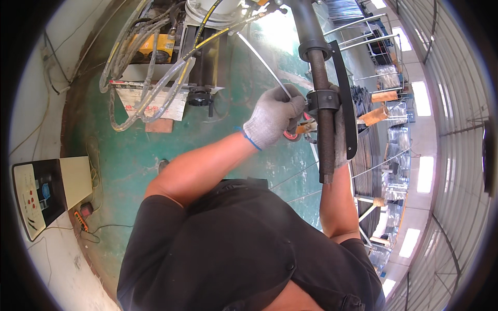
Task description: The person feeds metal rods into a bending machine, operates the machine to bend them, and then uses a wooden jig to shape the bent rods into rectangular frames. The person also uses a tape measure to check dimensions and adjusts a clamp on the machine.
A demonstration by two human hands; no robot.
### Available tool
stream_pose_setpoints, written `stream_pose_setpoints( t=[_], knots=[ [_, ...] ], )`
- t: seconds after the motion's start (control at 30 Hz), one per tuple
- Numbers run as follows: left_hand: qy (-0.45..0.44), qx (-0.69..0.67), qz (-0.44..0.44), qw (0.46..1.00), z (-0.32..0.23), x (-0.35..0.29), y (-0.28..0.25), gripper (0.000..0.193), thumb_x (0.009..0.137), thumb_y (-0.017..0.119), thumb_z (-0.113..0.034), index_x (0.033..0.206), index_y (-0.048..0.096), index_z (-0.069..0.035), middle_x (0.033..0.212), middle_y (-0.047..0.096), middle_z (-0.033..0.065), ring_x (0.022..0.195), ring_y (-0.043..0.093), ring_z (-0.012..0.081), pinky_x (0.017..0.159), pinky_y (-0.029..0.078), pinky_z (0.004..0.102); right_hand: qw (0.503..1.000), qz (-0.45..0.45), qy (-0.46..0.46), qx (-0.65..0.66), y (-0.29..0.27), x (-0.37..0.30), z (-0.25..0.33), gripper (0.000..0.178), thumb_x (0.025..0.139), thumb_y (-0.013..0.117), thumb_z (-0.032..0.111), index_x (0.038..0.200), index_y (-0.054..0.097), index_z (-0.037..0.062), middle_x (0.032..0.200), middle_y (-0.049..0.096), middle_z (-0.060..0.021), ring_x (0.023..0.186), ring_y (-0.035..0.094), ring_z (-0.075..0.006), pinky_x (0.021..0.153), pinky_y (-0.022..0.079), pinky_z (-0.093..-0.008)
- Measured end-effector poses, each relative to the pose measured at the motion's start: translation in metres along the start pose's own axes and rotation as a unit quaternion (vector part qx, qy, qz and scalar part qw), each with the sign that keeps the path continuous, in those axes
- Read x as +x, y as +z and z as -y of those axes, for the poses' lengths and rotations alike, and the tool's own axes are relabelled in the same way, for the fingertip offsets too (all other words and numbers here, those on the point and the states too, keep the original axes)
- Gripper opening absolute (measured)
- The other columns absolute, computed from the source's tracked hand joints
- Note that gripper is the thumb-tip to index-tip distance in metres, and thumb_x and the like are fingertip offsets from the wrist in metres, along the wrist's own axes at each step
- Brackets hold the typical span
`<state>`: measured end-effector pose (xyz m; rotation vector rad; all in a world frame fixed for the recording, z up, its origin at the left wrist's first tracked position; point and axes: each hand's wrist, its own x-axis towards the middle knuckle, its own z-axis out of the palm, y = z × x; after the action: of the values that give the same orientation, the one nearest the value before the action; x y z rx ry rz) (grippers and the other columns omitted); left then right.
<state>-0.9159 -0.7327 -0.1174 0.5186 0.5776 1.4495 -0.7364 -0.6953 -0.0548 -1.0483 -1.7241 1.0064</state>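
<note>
My left hand (275, 115), in a grey knit glove with a blue cuff edge, is closed around a thin metal rod (262, 57). The rod slants up and left from my fingers. Right beside those fingers is a dark collar (322, 99) on a long threaded shaft (326, 140). A second, flanged collar (315, 50) sits higher on the shaft. Along the shaft's right side runs a flat black plate (344, 98) with rounded ends. My right hand (340, 136), also gloved, is behind the shaft and plate; its fingers are hidden.
Clear hoses (150, 98) and a yellow-black hose (199, 41) hang by machinery at upper left. A white-and-black control box (36, 194) stands at far left, near cables on the green floor (129, 171). White-framed racks (384, 93) carry dark bars and wrapped bundles at right.
</note>
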Motion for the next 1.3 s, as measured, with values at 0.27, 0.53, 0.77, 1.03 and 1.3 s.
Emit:
stream_pose_setpoints(
  t=[0.27, 0.53, 0.77, 1.03, 1.3],
  knots=[
    [0.124, 0.096, -0.068, 0.985, 0.018, 0.006, 0.006, 0.01, 0.1, 0.063, -0.008, 0.105, 0.066, 0.0, 0.079, 0.067, 0.0054, 0.061, 0.06, 0.0121, 0.056, 0.049, 0.029, 0.999, 0.015, 0.004, 0.039, 0.001, 0.002, 0.0, 0.051, 0.117, 0.05, 0.039, 0.146, 0.057, -0.0024, 0.128, 0.066, -0.0084, 0.112, 0.065, -0.0135, 0.095, 0.054, -0.0302],
    [0.064, 0.048, -0.074, 0.994, 0.013, 0.0, 0.012, 0.01, 0.1, 0.064, -0.01, 0.103, 0.067, -0.001, 0.078, 0.066, 0.0038, 0.061, 0.059, 0.0106, 0.054, 0.047, 0.0282, 1.0, 0.011, 0.003, 0.008, -0.003, 0.006, -0.003, 0.054, 0.116, 0.051, 0.043, 0.145, 0.057, -0.0024, 0.125, 0.068, -0.0084, 0.107, 0.067, -0.0143, 0.093, 0.055, -0.0298],
    [0.021, 0.014, -0.011, 1.0, -0.003, -0.005, 0.002, 0.013, 0.101, 0.066, -0.012, 0.105, 0.067, 0.0, 0.082, 0.067, 0.0039, 0.061, 0.059, 0.0101, 0.056, 0.049, 0.0276, 0.998, 0.001, -0.038, -0.04, 0.008, 0.0, 0.01, 0.054, 0.115, 0.052, 0.044, 0.146, 0.058, 0.0001, 0.124, 0.069, -0.0103, 0.103, 0.069, -0.0147, 0.088, 0.057, -0.0287],
    [0.058, 0.098, 0.055, 0.992, -0.014, 0.0, -0.012, 0.016, 0.101, 0.067, -0.013, 0.109, 0.069, 0.002, 0.086, 0.069, 0.0053, 0.065, 0.062, 0.0113, 0.061, 0.051, 0.0283, 0.995, -0.039, 0.059, 0.07, 0.01, -0.016, 0.003, 0.044, 0.117, 0.05, 0.035, 0.138, 0.059, -0.0021, 0.117, 0.069, -0.0125, 0.104, 0.071, -0.0182, 0.089, 0.061, -0.0301],
    [-0.028, 0.055, 0.04, 0.997, -0.004, -0.001, -0.033, 0.012, 0.1, 0.07, -0.009, 0.104, 0.071, 0.003, 0.085, 0.07, 0.0072, 0.068, 0.064, 0.0121, 0.06, 0.052, 0.0277, 0.979, -0.079, 0.079, 0.172, 0.076, -0.057, -0.013, 0.031, 0.109, 0.061, 0.015, 0.133, 0.064, -0.0044, 0.115, 0.07, -0.014, 0.098, 0.07, -0.0232, 0.089, 0.057, -0.0394]
  ],
)
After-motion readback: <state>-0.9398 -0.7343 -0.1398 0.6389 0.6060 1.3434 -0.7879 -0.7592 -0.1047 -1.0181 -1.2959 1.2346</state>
